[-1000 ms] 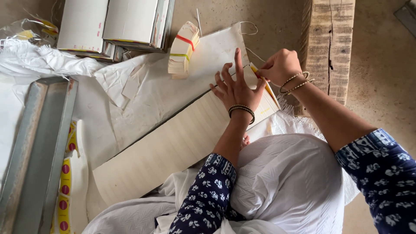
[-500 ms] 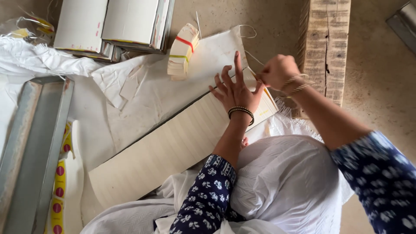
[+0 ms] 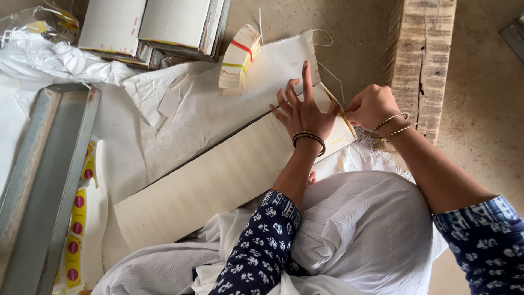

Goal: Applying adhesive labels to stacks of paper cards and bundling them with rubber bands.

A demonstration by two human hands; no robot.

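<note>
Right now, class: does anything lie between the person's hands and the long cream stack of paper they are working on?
Nothing visible does. The left hand lies flat on the cream paper stack, and the right hand pinches at the stack's end edge, beside a yellow strip.

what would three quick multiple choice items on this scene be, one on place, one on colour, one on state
1. Where is the banded bundle of cards?
A. far side of the long paper stack
B. on the wooden block
C. in the metal tray

2. What colours are its bands?
A. blue, white
B. red, yellow
C. black, green

3. How is the left hand?
A. fisted
B. flat, fingers spread
C. lifted clear

A: it lies beyond the stack.
B: one red, one yellow.
B: palm pressed on the stack; the right hand pinches at its end.
</note>
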